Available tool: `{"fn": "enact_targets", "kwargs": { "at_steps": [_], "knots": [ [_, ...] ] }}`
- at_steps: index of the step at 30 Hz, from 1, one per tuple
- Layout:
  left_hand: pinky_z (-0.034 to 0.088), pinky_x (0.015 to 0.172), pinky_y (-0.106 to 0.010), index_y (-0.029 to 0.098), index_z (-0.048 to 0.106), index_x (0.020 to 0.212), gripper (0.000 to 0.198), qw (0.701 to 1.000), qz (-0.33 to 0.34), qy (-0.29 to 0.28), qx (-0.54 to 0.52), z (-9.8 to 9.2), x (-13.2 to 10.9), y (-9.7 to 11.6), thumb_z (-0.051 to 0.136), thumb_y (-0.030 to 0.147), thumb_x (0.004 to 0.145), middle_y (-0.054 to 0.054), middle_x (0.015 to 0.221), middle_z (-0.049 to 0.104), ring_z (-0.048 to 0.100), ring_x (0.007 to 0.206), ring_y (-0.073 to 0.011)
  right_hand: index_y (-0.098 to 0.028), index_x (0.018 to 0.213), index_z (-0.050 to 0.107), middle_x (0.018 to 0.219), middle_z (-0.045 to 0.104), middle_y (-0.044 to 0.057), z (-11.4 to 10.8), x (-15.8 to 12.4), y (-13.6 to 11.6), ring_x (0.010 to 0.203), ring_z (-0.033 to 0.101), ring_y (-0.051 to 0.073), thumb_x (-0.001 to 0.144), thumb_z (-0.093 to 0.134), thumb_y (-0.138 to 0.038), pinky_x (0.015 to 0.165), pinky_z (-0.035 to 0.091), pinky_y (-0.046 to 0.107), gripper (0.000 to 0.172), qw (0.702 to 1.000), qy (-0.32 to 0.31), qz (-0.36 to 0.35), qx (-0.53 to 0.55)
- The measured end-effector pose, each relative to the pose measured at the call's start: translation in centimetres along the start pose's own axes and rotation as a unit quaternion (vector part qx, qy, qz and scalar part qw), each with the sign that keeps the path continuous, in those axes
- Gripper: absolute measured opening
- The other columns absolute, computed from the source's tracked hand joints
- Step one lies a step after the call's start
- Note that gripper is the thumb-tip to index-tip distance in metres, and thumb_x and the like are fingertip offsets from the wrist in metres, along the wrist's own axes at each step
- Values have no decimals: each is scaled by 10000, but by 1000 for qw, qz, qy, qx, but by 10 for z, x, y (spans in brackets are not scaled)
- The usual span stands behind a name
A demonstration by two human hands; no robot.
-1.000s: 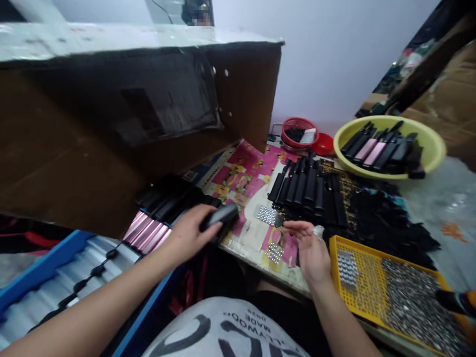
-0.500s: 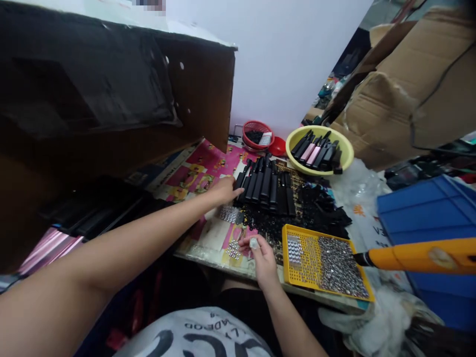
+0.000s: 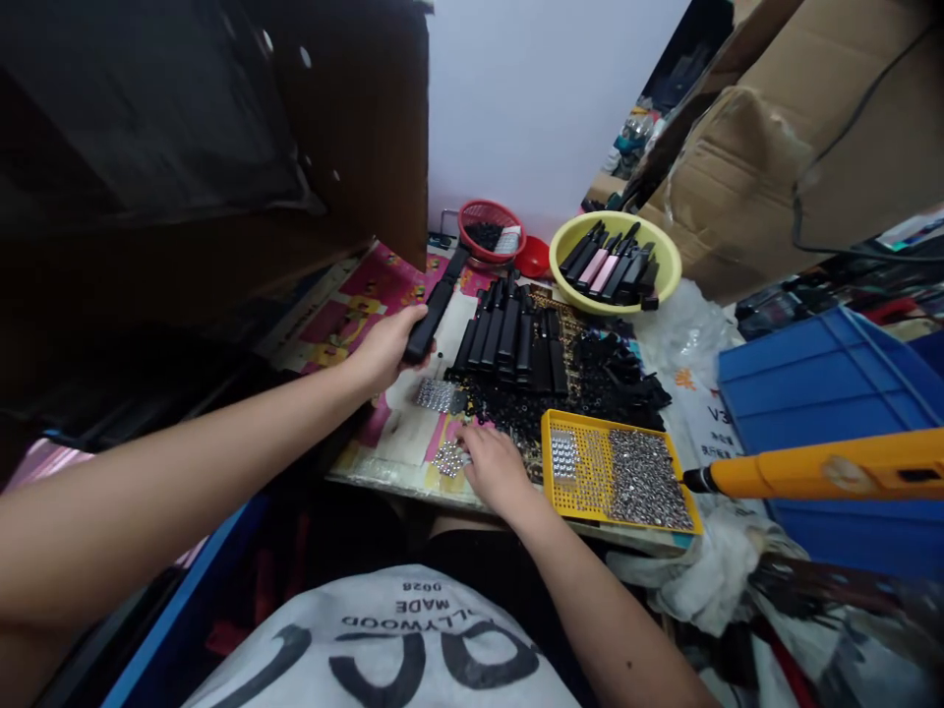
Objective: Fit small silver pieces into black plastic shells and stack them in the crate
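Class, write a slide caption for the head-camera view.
Left hand grips a black bar; right hand rests beside a yellow tray of metal studs.

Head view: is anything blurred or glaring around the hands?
Head view: the left hand, the black bar it holds and the right hand look fairly sharp; there is no strong glare, only small glints off the metal pieces in the yellow tray; the wide lens stretches the left forearm; the cardboard at top left falls into dark shadow.
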State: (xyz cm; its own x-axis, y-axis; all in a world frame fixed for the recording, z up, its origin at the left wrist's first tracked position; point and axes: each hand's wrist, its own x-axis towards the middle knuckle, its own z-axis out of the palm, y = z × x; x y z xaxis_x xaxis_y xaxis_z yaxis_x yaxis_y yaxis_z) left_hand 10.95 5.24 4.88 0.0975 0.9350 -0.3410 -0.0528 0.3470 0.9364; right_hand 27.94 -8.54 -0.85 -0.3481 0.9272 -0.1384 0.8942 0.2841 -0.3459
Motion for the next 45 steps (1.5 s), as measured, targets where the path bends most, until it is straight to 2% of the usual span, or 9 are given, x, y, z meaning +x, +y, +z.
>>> {"fn": "enact_targets", "kwargs": {
  "at_steps": [4, 8, 14, 21, 27, 32, 36, 40, 45],
  "knots": [
    [340, 395, -201, 116, 589, 857, 437, 991, -63, -57, -103, -12, -71, -11, 451, 526, 797, -12, 542, 522, 457, 438, -110, -169, 1054, 549, 959, 643, 98, -8, 11, -1, 924, 569, 224, 769, 446, -113, 841, 398, 343, 308, 997, -42, -40, -50],
    [433, 559, -242, 148, 563, 830, 317, 983, -140, -106, -61, -8, -112, -61, 528, 460, 787, 5, 637, 544, 493, 555, -120, -140, 1071, 525, 1012, 636, 126, -10, 13, -2, 987, 564, 245, 721, 498, -117, 871, 398, 358, 352, 996, -60, -42, -42],
    [296, 534, -214, 173, 426, 652, 341, 986, -8, -68, 152, -5, -122, -109, 530, 465, 794, 48, 600, 369, 362, 595, -109, -180, 1009, 512, 882, 629, 57, -2, 5, 7, 833, 581, 190, 688, 519, -84, 807, 439, 345, 335, 988, 22, -1, 152],
    [355, 566, -231, 197, 461, 822, 251, 969, 43, -100, 223, -4, -136, -101, 468, 448, 841, 21, 730, 523, 500, 647, -135, -220, 955, 436, 744, 541, -41, -14, 15, -13, 605, 537, 89, 725, 617, -225, 555, 450, 217, 292, 723, 205, 92, 654],
    [387, 639, -262, 193, 474, 898, 205, 933, 132, -105, 318, -6, -142, -91, 472, 392, 847, -13, 800, 552, 514, 712, -160, -230, 991, 460, 741, 550, -53, -18, 17, -20, 589, 534, 80, 710, 655, -194, 546, 454, 208, 344, 695, 231, 87, 675],
    [392, 721, -290, 192, 505, 941, 223, 924, 141, -155, 319, -10, -142, -78, 487, 388, 837, -42, 887, 574, 520, 805, -184, -224, 1143, 487, 1010, 610, 40, -12, 11, -10, 823, 589, 141, 739, 613, -265, 590, 473, 220, 426, 637, 102, 81, 760],
    [385, 617, -265, 195, 526, 903, 286, 962, 18, -187, 200, -8, -143, -70, 511, 465, 810, -29, 802, 572, 509, 688, -161, -208, 1130, 497, 973, 640, 64, -5, 6, -19, 760, 598, 161, 765, 575, -344, 473, 421, 211, 398, 625, 88, 97, 770],
    [351, 493, -223, 188, 536, 1060, 395, 940, -204, -269, -61, -14, -145, -63, 397, 497, 857, -63, 846, 620, 478, 538, -107, -217, 1133, 481, 1037, 640, 76, -11, -2, -14, 885, 610, 197, 748, 591, -417, 716, 496, 326, 447, 642, 95, 69, 758],
    [478, 683, -291, 300, 514, 1240, 480, 963, -57, -231, 125, -32, -151, -51, 586, 398, 776, -57, 1028, 635, 592, 805, -203, -178, 1117, 502, 1150, 604, 137, -53, -1, 36, 1066, 575, 237, 794, 138, -721, 879, 451, 427, 729, 714, 128, 49, 687]
  ]
}}
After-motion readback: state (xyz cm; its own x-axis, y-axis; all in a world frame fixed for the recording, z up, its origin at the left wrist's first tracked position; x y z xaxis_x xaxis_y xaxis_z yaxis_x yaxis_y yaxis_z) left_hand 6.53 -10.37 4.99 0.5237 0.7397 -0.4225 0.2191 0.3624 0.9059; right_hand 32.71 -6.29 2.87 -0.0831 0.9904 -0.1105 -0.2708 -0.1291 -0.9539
